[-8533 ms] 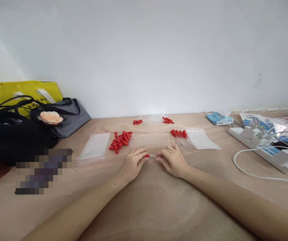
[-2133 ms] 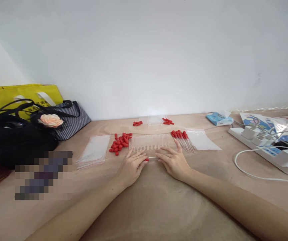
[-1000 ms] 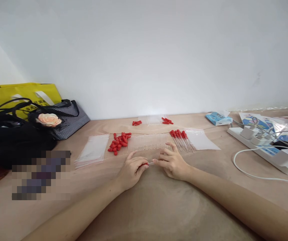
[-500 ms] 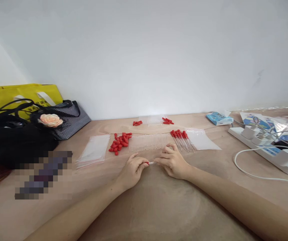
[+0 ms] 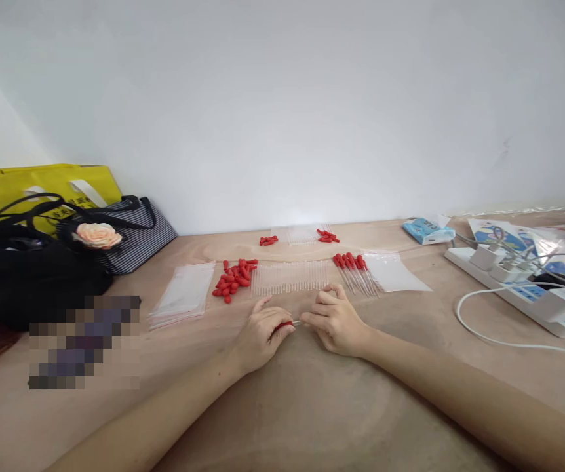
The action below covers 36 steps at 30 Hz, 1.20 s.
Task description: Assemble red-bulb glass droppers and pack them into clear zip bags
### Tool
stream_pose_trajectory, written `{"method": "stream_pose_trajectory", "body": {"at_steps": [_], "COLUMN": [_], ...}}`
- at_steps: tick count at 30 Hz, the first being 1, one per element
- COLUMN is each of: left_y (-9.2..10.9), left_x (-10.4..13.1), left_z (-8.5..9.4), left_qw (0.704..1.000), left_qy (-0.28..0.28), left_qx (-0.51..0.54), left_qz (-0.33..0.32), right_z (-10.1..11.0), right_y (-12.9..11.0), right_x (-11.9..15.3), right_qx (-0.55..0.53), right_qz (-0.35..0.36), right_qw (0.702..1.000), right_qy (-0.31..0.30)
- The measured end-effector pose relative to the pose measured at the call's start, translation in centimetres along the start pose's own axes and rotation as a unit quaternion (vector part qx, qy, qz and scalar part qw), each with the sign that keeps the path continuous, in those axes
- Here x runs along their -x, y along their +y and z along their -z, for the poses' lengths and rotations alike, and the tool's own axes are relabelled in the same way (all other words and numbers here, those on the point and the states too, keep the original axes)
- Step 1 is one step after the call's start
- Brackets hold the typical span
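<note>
**Red bulb [image 5: 286, 324] and thin tube [image 5: 297, 322] lying between two hands**

The left hand [image 5: 257, 335] is closing its grip around the bulb; the right hand [image 5: 337, 324] is pinching the tube, low over the worktop [image 5: 307, 406]. Loose tubes [image 5: 290, 278] are lying just beyond. The bulb is probably feeling soft, the tube light, stiff and fragile, favouring a gentle hold near their join.

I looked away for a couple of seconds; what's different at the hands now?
Both hands, left and right, have shifted slightly toward the person. Less of the glass tube shows between them, and the right fingers are more curled. No grip was visibly released: left holds the red bulb, right the tube. The loose red bulbs stayed put.
</note>
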<state>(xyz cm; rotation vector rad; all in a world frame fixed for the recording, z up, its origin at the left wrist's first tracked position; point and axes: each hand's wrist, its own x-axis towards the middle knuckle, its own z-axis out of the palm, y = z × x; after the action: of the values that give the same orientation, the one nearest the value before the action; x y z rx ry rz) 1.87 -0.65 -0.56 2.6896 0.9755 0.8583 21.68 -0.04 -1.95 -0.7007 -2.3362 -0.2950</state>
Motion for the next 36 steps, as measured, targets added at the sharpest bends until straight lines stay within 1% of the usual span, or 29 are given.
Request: {"method": "stream_pose_trajectory", "body": {"at_steps": [3, 8, 15, 17, 19, 23, 26, 28, 31, 36], "left_y": [0.0, -0.1, -0.1, -0.1, -0.3, -0.9, -1.3, -1.5, -1.5, -1.2], "left_x": [0.0, 0.1, -0.1, -0.2, -0.2, -0.2, 0.0, 0.1, 0.1, 0.2], "left_z": [-0.1, -0.3, -0.3, -0.2, 0.0, 0.3, 0.5, 0.6, 0.8, 0.7], "left_qw": [1.0, 1.0, 0.999, 0.999, 0.999, 0.998, 0.998, 0.998, 0.997, 0.997], "left_qy": [0.003, 0.003, 0.014, 0.022, 0.034, 0.052, 0.042, 0.029, 0.014, 0.026], "left_qx": [-0.007, -0.016, -0.014, -0.014, -0.021, -0.038, -0.051, -0.061, -0.07, -0.065], "left_qz": [-0.003, -0.019, -0.038, -0.035, -0.027, -0.022, -0.018, -0.008, -0.001, -0.026], "right_z": [-0.1, -0.3, -0.4, -0.2, 0.0, 0.3, 0.3, 0.4, 0.5, 0.4], "right_y": [-0.5, -0.8, -0.8, -0.5, -0.2, 0.6, 0.8, 0.7, 0.6, 0.5], "right_x": [-0.2, -0.3, -0.4, -0.3, -0.2, 0.3, 0.5, 0.5, 0.5, 0.5], "right_qx": [-0.028, -0.058, -0.084, -0.084, -0.066, 0.014, 0.049, 0.06, 0.064, 0.049], "right_qz": [-0.027, -0.051, -0.085, -0.09, -0.089, -0.067, -0.039, -0.032, -0.041, -0.062], "right_qw": [0.999, 0.997, 0.992, 0.992, 0.993, 0.998, 0.998, 0.997, 0.997, 0.997], "right_qy": [0.001, -0.009, -0.031, -0.035, -0.031, 0.001, 0.028, 0.04, 0.034, 0.003]}}
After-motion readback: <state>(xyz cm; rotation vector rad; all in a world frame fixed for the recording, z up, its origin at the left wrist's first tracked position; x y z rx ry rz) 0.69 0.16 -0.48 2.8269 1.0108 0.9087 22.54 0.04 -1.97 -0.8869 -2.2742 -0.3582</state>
